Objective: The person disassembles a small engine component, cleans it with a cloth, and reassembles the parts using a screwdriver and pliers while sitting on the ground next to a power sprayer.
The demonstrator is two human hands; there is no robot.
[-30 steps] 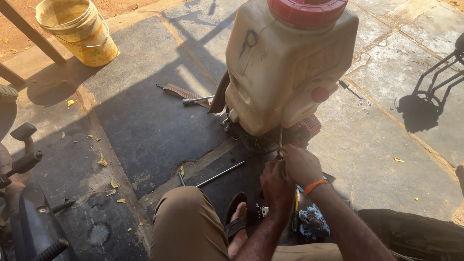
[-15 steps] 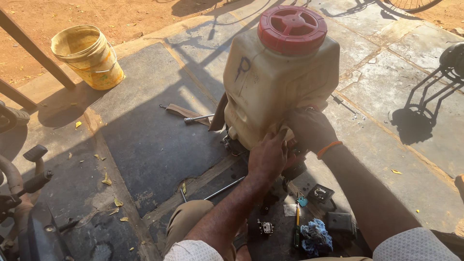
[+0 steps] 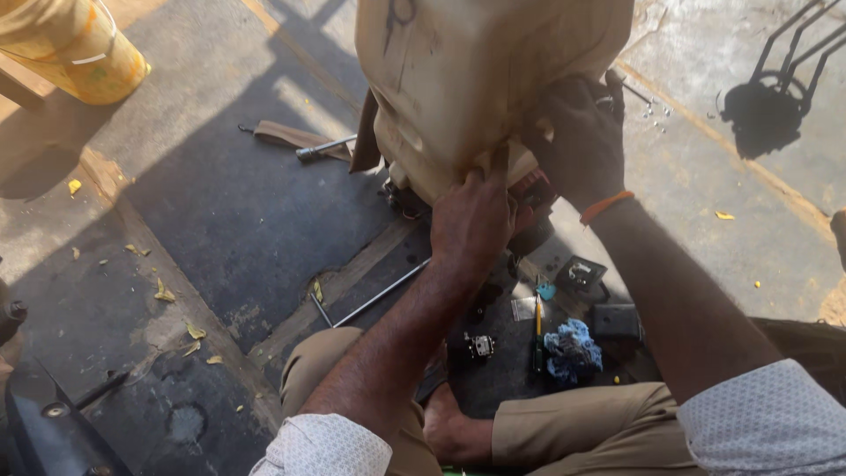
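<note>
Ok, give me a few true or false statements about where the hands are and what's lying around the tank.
1. Both hands grip the tank's bottom edge. True: the left hand and right hand hold the cream tank low down.
2. A yellow bucket stands at the far left. True: the bucket is at the top left corner.
3. The blue rag lies on top of the tank. False: the rag lies on the ground by the knee.
4. The right wrist is bare. False: it wears an orange band.
5. A metal rod lies on the ground. True: the rod.
</note>
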